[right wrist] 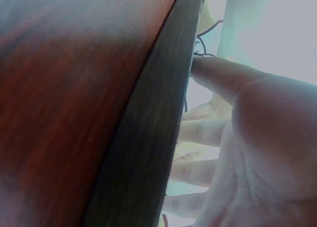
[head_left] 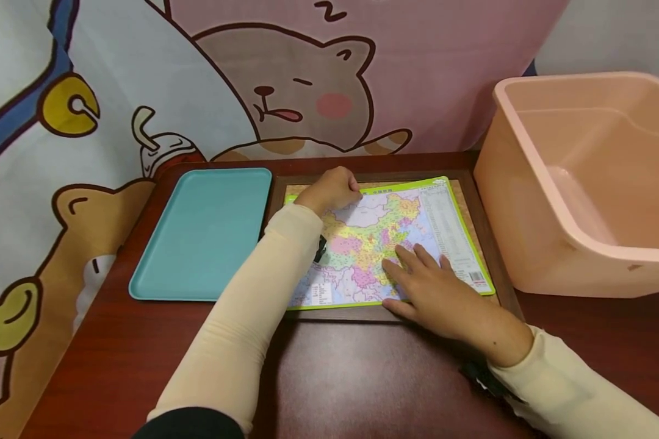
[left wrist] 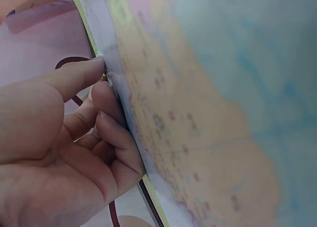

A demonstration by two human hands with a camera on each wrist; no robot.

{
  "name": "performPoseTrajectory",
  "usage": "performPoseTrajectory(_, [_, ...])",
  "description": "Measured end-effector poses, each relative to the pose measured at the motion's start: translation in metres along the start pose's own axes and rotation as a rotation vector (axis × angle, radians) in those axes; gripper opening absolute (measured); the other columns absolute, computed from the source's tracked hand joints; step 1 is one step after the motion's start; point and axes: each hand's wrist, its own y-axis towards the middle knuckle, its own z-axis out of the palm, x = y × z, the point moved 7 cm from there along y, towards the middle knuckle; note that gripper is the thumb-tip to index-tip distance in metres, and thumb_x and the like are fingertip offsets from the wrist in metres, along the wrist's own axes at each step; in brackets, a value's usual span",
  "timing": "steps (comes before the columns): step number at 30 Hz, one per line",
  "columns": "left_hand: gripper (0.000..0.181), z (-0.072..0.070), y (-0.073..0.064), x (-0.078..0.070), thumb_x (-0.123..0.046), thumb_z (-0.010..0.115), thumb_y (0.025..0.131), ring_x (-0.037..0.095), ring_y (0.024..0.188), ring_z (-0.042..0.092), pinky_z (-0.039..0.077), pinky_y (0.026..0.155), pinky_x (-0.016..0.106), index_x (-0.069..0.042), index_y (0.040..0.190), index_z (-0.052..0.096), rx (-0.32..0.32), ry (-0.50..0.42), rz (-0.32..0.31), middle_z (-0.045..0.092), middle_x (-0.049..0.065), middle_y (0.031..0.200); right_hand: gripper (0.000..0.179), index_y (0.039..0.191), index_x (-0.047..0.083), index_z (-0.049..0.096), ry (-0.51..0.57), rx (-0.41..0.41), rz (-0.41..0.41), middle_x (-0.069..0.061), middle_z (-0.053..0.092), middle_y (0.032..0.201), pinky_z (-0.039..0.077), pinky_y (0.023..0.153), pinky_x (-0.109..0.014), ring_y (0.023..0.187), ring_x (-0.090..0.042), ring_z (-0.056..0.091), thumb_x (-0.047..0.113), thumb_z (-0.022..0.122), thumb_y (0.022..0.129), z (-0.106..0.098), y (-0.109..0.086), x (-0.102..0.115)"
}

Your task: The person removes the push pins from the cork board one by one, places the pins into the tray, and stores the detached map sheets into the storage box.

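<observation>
A colourful map of China (head_left: 362, 244) with a green border lies slightly askew on a framed cork board (head_left: 461, 195). My left hand (head_left: 332, 189) is at the map's top edge with curled fingers. In the left wrist view, its thumb and forefinger pinch a small brass-coloured, pin-like thing (left wrist: 104, 76), mostly hidden by the fingertips. My right hand (head_left: 439, 299) rests with spread fingers on the map's lower right part. From the right wrist view, its straight fingers (right wrist: 198, 133) reach over the board's dark wooden frame (right wrist: 148, 118).
Left of the board lies a teal tray (head_left: 208, 231). A large pink plastic bin (head_left: 527, 201) stands close on the right. The dark red table (head_left: 351, 372) extends in front, and a cartoon-printed cloth (head_left: 434, 79) hangs behind.
</observation>
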Motion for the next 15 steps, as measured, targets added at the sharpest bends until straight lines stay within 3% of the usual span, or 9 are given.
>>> performPoseTrajectory(15, [0.014, -0.0034, -0.0005, 0.0014, -0.023, 0.067, 0.096, 0.016, 0.091, 0.053, 0.046, 0.082, 0.031, -0.009, 0.095, 0.065, 0.009, -0.025, -0.029, 0.061, 0.002, 0.098, 0.061, 0.143, 0.01, 0.051, 0.001, 0.003, 0.002, -0.022, 0.043, 0.152, 0.037, 0.096, -0.078, 0.139, -0.051, 0.039, 0.046, 0.064, 0.096, -0.002, 0.0013, 0.0009])
